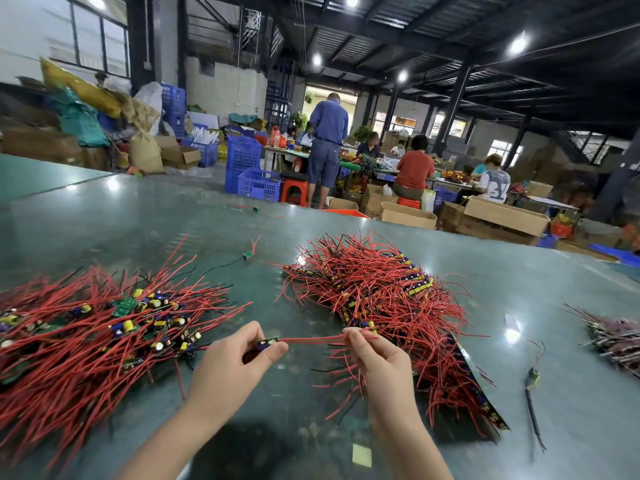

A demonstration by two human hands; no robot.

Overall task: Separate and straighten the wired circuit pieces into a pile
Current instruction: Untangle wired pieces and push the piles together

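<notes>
The left hand (239, 355) pinches one circuit piece (267, 342) while the right hand (375, 358) pinches its red wires (311, 339) taut, apparently straightening them between the piles.

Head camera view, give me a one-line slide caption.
Left hand pinches a circuit board while right hand pulls its red wires straight between two piles.

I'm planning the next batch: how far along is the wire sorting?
Done: the left pile of straightened pieces. In hand: one circuit piece, left hand pinching its board, right hand pinching its red wires. Left: the tangled heap, still large.
</notes>
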